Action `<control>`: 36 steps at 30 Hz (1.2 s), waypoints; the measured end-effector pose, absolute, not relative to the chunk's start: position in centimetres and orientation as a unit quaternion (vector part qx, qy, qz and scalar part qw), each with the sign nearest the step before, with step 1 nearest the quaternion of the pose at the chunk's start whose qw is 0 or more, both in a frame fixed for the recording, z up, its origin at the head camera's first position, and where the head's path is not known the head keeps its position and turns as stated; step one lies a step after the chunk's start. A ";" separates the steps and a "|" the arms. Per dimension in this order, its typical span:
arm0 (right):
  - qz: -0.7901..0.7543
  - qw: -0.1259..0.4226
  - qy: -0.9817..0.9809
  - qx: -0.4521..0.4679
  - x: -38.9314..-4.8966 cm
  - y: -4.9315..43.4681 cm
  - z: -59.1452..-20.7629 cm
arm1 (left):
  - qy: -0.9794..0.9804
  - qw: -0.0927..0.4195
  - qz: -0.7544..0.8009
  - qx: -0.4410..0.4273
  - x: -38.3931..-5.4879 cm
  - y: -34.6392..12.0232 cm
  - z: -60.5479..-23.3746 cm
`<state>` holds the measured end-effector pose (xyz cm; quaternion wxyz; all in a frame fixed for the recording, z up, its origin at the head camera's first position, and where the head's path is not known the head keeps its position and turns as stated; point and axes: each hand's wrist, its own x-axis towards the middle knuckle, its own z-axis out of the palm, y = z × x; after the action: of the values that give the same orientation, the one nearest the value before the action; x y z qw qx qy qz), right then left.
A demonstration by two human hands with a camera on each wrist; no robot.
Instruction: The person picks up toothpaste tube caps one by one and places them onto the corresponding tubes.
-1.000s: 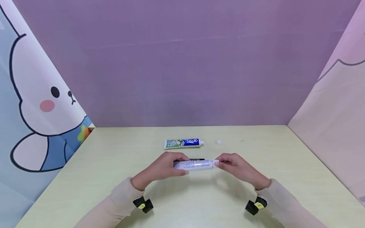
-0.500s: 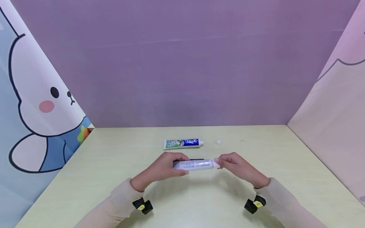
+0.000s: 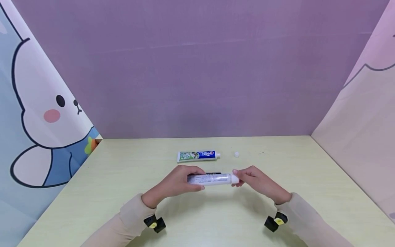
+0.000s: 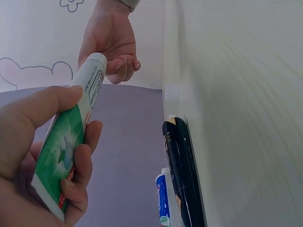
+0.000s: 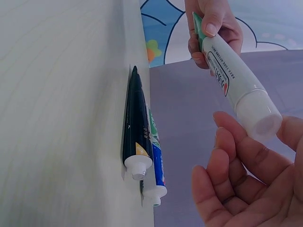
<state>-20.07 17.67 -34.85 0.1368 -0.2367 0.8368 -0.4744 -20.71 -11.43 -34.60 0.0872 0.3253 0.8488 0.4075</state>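
Hands hold tube between them.

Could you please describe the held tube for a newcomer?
Above the pale wood-grained table, find the person's left hand. It grips the white and green tube, which, unlike the black tube and blue-green tube below, wears a broad white cap.

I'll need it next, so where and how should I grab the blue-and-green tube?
Probably across the middle of the blue-and-green tube, from above: its long body lies crosswise, and the black tube lies nearer you.
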 end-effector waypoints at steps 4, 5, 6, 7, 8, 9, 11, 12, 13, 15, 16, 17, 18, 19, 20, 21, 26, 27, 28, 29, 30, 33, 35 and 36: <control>-0.477 0.139 0.836 -0.233 -20.1 17.6 -35.0 | 0.849 0.091 0.406 0.326 -20.7 -11.4 -34.6; -0.477 0.141 0.836 -0.232 -20.1 17.7 -35.0 | 0.849 0.091 0.405 0.326 -20.7 -11.3 -34.6; -0.476 0.142 0.837 -0.230 -20.1 17.7 -35.0 | 0.849 0.092 0.405 0.327 -20.7 -11.3 -34.6; -0.478 0.144 0.837 -0.224 -20.1 17.8 -35.1 | 0.849 0.093 0.404 0.326 -20.8 -11.3 -34.7; -0.478 0.145 0.837 -0.222 -20.1 17.9 -35.1 | 0.849 0.094 0.404 0.326 -20.8 -11.3 -34.7; -0.480 0.148 0.837 -0.218 -20.1 17.9 -35.1 | 0.849 0.094 0.404 0.326 -20.8 -11.3 -34.7; -0.480 0.149 0.838 -0.214 -20.1 18.0 -35.0 | 0.851 0.094 0.401 0.326 -20.9 -11.3 -34.8; -0.479 0.149 0.839 -0.211 -20.1 18.0 -35.0 | 0.852 0.094 0.400 0.325 -20.9 -11.3 -34.8; -0.480 0.148 0.839 -0.210 -20.1 18.0 -35.0 | 0.852 0.095 0.399 0.324 -21.0 -11.3 -34.8; -0.479 0.145 0.840 -0.211 -20.2 18.0 -35.0 | 0.854 0.096 0.397 0.323 -21.0 -11.3 -34.9; -0.479 0.143 0.840 -0.212 -20.3 18.1 -35.1 | 0.855 0.096 0.396 0.322 -21.0 -11.3 -34.9; -0.480 0.143 0.839 -0.211 -20.4 18.1 -35.1 | 0.855 0.096 0.395 0.321 -21.0 -11.3 -34.9; -0.482 0.142 0.839 -0.210 -20.4 18.1 -35.2 | 0.855 0.097 0.396 0.320 -21.0 -11.3 -34.9; -0.483 0.142 0.838 -0.209 -20.4 18.2 -35.2 | 0.855 0.098 0.397 0.320 -21.0 -11.2 -34.9; -0.483 0.142 0.838 -0.210 -20.5 18.2 -35.3 | 0.855 0.098 0.397 0.320 -21.0 -11.2 -34.9; -0.486 0.142 0.837 -0.209 -20.5 18.3 -35.4 | 0.854 0.097 0.397 0.320 -21.0 -11.2 -35.0; -0.492 0.136 0.828 -0.230 -20.5 18.5 -35.8 | 0.853 0.094 0.401 0.321 -21.1 -11.4 -35.0; -0.495 0.134 0.825 -0.238 -20.5 18.5 -35.9 | 0.852 0.094 0.402 0.321 -21.1 -11.4 -35.1; -0.495 0.129 0.822 -0.249 -20.5 18.6 -36.0 | 0.852 0.095 0.402 0.321 -21.1 -11.4 -35.1; -0.494 0.121 0.821 -0.260 -20.6 18.6 -36.1 | 0.852 0.095 0.403 0.320 -21.1 -11.4 -35.1; -0.493 0.114 0.820 -0.268 -20.6 18.6 -36.2 | 0.852 0.096 0.403 0.319 -21.1 -11.4 -35.1; -0.487 0.085 0.821 -0.286 -20.7 18.6 -36.5 | 0.853 0.097 0.404 0.317 -21.1 -11.5 -35.1; -0.480 0.065 0.825 -0.292 -20.8 18.6 -36.7 | 0.852 0.096 0.405 0.317 -21.2 -11.4 -35.1; -0.477 0.058 0.826 -0.295 -20.8 18.6 -36.7 | 0.852 0.094 0.405 0.318 -21.2 -11.4 -35.1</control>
<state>-20.77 18.62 -36.68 0.0576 -0.2946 0.8262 -0.4769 -21.18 -11.44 -35.05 0.0944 0.3184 0.8521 0.4045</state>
